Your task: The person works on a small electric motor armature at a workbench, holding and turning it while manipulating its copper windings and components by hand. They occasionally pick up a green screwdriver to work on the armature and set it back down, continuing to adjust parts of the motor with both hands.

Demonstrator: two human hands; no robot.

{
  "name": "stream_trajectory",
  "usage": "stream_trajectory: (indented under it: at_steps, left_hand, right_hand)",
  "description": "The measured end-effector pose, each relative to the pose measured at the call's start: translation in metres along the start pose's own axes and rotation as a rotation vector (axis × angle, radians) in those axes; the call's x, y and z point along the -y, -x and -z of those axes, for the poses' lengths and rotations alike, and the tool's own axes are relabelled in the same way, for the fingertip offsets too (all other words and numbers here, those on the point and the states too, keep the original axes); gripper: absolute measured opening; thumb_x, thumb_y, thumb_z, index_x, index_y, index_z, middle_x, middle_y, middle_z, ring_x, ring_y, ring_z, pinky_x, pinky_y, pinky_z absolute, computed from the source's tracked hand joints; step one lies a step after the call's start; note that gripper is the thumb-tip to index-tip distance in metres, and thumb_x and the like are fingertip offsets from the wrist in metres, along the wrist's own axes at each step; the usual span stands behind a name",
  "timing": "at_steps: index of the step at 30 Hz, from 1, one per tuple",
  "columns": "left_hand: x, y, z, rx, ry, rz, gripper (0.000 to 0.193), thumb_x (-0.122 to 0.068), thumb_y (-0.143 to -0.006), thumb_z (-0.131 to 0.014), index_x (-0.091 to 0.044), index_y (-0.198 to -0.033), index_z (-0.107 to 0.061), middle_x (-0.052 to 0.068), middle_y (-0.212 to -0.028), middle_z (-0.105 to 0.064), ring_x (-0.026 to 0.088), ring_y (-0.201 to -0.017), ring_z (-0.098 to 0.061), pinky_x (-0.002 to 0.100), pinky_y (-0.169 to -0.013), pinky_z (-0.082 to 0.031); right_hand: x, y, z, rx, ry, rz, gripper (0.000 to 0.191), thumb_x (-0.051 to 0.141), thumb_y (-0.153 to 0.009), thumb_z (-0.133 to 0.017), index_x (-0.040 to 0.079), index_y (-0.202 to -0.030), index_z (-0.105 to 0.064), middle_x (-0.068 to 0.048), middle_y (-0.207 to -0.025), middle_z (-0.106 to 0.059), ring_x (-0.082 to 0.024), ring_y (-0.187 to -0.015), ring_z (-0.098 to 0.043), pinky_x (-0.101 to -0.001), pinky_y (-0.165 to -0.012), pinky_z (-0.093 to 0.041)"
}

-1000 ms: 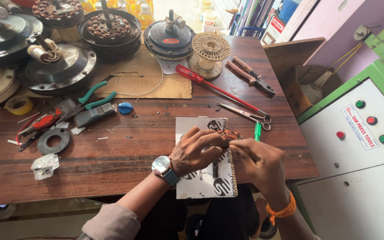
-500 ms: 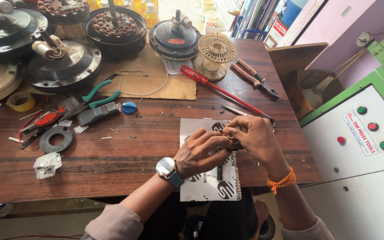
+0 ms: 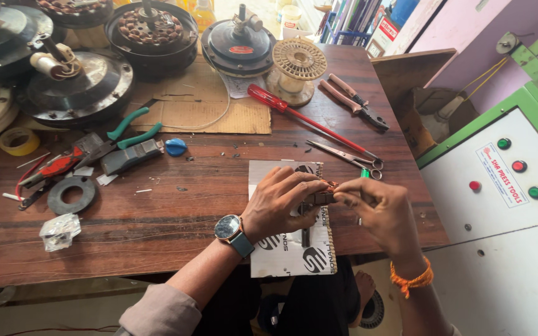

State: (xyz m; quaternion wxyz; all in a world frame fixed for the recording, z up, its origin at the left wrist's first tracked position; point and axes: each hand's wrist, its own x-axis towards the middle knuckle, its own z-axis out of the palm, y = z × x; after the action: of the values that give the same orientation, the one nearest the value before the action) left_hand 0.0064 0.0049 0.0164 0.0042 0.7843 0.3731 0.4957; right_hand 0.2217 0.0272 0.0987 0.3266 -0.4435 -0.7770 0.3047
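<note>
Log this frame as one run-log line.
left hand: grips small copper-wound brown part | right hand: pinches same part | under: white printed card | surface: dark wooden table

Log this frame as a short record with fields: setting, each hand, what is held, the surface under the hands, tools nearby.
Setting: wooden workbench seen from above
Left hand: grip closed on a small copper-wound part, wristwatch on the wrist
Right hand: fingertips pinching the same part from the other side, orange band on the wrist
Under hands: printed card sheet
Nearby tools: red screwdriver, scissors, pliers
Further off: motor housings, tape roll
</note>
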Motion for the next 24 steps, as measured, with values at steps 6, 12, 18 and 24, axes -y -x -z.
stream_trajectory:
  at_steps: [6, 12, 18, 24]
  left_hand:
    - [-0.005, -0.006, 0.007, -0.013, 0.045, -0.007, 0.057, -0.017, -0.075, -0.082, -0.015, -0.129, -0.063, 0.003, -0.119, -0.068, 0.023, -0.101, -0.063, 0.038, -0.087, -0.052]
    - [-0.005, -0.006, 0.009, -0.007, 0.056, -0.005, 0.06, -0.017, -0.071, -0.082, -0.015, -0.129, -0.063, 0.003, -0.12, -0.068, 0.024, -0.101, -0.063, 0.039, -0.089, -0.052]
    - [-0.004, -0.005, 0.008, 0.008, 0.045, -0.003, 0.053, -0.015, -0.079, -0.076, -0.015, -0.13, -0.062, 0.003, -0.12, -0.068, 0.023, -0.101, -0.063, 0.039, -0.088, -0.052]
    - [-0.003, -0.002, 0.008, 0.073, -0.011, -0.002, 0.053, -0.018, -0.083, -0.075, -0.014, -0.134, -0.059, 0.005, -0.122, -0.065, 0.024, -0.105, -0.061, 0.04, -0.089, -0.05]
  right_hand:
    - [-0.007, 0.017, -0.015, -0.149, 0.093, 0.172, 0.009, 0.009, -0.089, -0.074, 0.006, -0.098, -0.076, 0.001, -0.08, -0.076, 0.002, -0.064, -0.065, -0.0184, -0.052, -0.05]
    - [-0.017, 0.026, -0.025, -0.212, 0.032, 0.065, 0.007, 0.011, -0.091, -0.075, 0.006, -0.095, -0.075, 0.004, -0.063, -0.065, 0.0, -0.052, -0.045, -0.0213, -0.046, -0.033]
    - [-0.027, 0.027, -0.025, -0.219, 0.095, -0.023, 0.004, 0.01, -0.089, -0.077, 0.005, -0.09, -0.077, 0.001, -0.056, -0.06, -0.003, -0.046, -0.04, -0.0259, -0.041, -0.027]
    - [-0.036, 0.047, -0.043, -0.189, 0.108, 0.385, 0.008, 0.0, -0.091, -0.068, 0.001, -0.097, -0.072, -0.003, -0.075, -0.072, -0.003, -0.056, -0.064, -0.022, -0.044, -0.048]
